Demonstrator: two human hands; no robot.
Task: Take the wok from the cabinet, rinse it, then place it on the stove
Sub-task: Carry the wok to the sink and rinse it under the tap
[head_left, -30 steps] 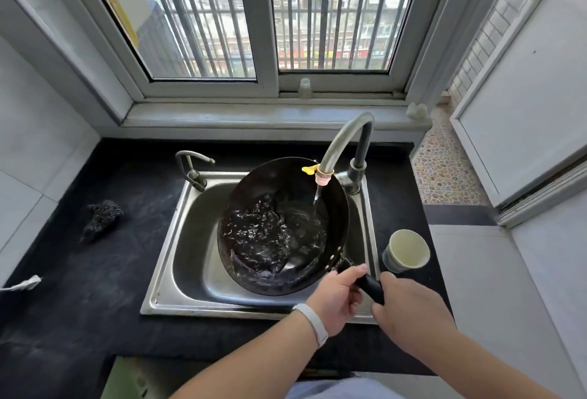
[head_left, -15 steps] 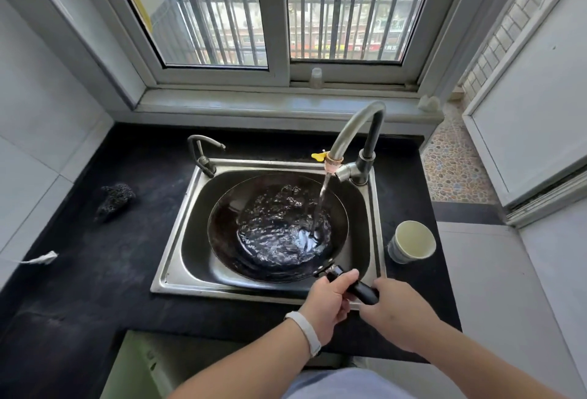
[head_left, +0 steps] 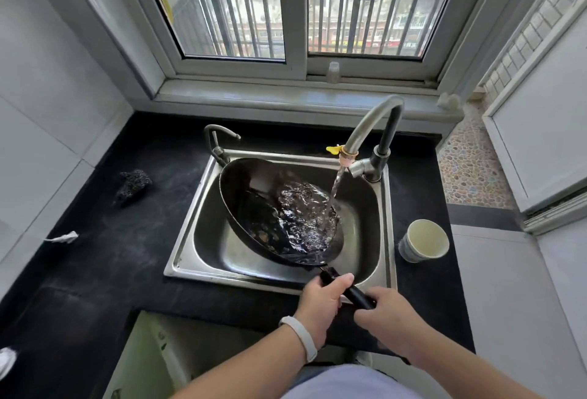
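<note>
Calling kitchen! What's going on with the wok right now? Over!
Left hand and right hand both gripping the wok handle. Wok tilted in the sink, faucet water pouring in. Nothing blocking; paper cup beside sink.

The wok [head_left: 273, 208] sits tilted in the sink [head_left: 190, 252], under the tap [head_left: 368, 132] behind it; a cup [head_left: 424, 241] stands right, a scrubber [head_left: 132, 183] left, on the counter [head_left: 127, 259]
</note>
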